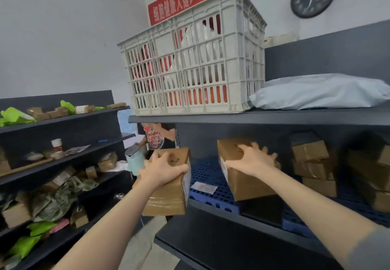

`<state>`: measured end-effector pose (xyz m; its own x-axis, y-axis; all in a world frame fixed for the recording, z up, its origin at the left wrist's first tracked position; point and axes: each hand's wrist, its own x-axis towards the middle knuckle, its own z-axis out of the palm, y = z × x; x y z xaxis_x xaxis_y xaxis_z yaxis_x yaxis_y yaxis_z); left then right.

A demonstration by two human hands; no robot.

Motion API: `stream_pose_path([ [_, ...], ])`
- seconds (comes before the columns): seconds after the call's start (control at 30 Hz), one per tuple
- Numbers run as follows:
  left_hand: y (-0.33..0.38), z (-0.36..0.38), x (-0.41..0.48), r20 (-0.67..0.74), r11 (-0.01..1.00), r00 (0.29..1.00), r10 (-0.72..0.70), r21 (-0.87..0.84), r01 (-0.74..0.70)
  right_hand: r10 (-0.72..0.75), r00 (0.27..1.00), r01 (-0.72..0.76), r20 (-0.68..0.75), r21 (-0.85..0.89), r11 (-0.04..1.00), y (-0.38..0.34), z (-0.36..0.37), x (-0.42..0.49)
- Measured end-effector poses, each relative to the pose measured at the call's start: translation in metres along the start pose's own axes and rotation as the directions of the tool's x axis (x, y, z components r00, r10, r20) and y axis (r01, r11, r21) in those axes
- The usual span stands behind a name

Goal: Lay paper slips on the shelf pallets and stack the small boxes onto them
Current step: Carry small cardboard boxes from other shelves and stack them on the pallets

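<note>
Dark metal shelf [242, 210] carries a blue pallet [209, 176] with a paper slip [203, 187] on it. Left hand [162, 169] grips a cardboard box [168, 198] off the shelf's end; right hand [253, 160] grips another box [244, 183] above the pallet. Red banner [175, 5], Chinese characters.

Open room is left on the blue pallet [207, 176] between the two held boxes, toward 12 o'clock; only a paper slip [203, 187] lies there; at 2 o'clock the way is blocked by stacked boxes [314, 166]; overhead, passage is capped by the upper shelf [253, 117].
</note>
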<state>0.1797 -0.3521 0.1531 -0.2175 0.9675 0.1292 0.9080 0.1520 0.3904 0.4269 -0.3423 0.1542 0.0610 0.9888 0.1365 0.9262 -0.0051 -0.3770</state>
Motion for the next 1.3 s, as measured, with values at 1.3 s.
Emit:
stream_pose_path([
  [1.3,0.060,0.119,0.275,0.342,0.876,0.819,0.460,-0.026,-0.481,0.621,0.774,-0.631,-0.127,-0.067,0.773,-0.053,0.111,0.187],
])
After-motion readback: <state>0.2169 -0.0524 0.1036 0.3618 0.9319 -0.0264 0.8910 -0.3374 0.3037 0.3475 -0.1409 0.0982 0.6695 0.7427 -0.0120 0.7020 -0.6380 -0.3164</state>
